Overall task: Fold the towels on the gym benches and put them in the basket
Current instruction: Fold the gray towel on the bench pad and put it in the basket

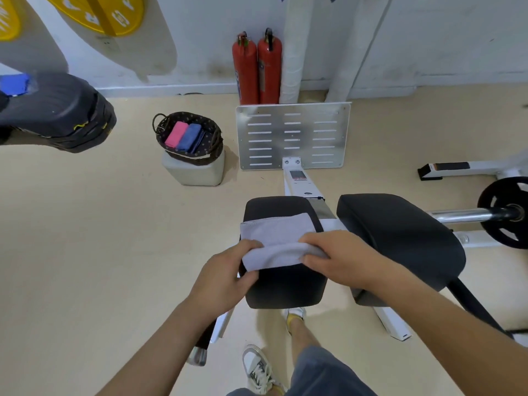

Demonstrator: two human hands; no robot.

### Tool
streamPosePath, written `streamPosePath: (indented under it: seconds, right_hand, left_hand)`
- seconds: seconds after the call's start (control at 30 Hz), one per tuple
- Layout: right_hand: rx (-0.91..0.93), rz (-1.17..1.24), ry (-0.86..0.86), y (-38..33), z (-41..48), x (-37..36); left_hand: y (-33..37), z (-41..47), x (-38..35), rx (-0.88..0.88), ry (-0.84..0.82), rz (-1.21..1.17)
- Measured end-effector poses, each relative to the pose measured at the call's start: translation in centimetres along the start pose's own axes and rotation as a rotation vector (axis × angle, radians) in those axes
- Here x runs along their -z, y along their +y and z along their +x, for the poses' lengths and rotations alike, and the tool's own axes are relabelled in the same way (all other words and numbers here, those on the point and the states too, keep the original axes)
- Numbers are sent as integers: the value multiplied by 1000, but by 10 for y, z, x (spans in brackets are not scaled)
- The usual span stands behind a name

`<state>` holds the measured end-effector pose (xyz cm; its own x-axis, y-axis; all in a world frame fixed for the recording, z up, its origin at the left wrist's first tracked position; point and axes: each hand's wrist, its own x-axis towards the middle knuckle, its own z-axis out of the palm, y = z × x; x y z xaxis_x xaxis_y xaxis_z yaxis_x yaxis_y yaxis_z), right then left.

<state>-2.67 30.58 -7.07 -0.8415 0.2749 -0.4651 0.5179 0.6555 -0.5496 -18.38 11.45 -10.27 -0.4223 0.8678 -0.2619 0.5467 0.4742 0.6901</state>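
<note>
A light grey towel (pixel 278 235) lies on the small black bench pad (pixel 285 287) in front of me, its near edge lifted and doubled over. My left hand (pixel 225 272) pinches the near left corner of the towel. My right hand (pixel 340 252) grips the near right side. A dark woven basket (pixel 213 151) stands on a pale block at the upper left, holding a folded pink towel (pixel 176 134) and a folded blue towel (pixel 189 137). Another blue towel (pixel 14 84) lies on a black pad at the far left.
A larger black pad (pixel 400 238) sits to the right, with a barbell and weight plate (pixel 505 212) beyond it. A metal footplate (pixel 293 135) and two red fire extinguishers (pixel 257 70) stand against the wall. My feet (pixel 260 370) are below the bench.
</note>
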Motion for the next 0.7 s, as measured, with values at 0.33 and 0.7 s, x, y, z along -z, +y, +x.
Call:
streamPosePath:
  seconds: [0.33, 0.7]
  right_hand:
    - [-212, 423, 115, 18, 25, 6]
    - [-317, 312, 276, 16, 55, 5]
  left_hand:
    - [7, 20, -2, 383, 88, -349]
    - [31, 59, -9, 590, 350, -225]
